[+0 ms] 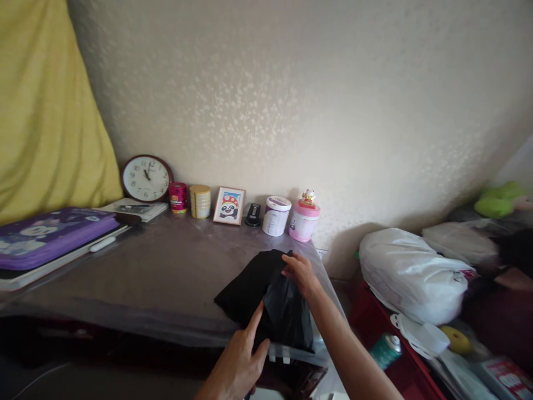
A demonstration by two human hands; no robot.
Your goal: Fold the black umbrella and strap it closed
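Note:
A folded, thin black cloth (250, 283) lies at the table's front right corner; its right part is shinier, and I cannot tell whether that is fabric or plastic. My right hand (300, 272) reaches over to its far edge, with fingers bent and closed on the material. At the near side, my left hand (241, 358) has its index finger stretched out, the tip touching the cloth's front fold. The left thumb stands apart from that finger, and the other fingers are partly hidden.
Along the wall stand a clock (146, 178), a pink tin (178, 198), a yellow tin (200, 201), a framed panda picture (229, 206), a white tub (276, 216) and a pink tub (304, 222). A purple case (58, 233) lies left. White bags (412, 272) fill the right.

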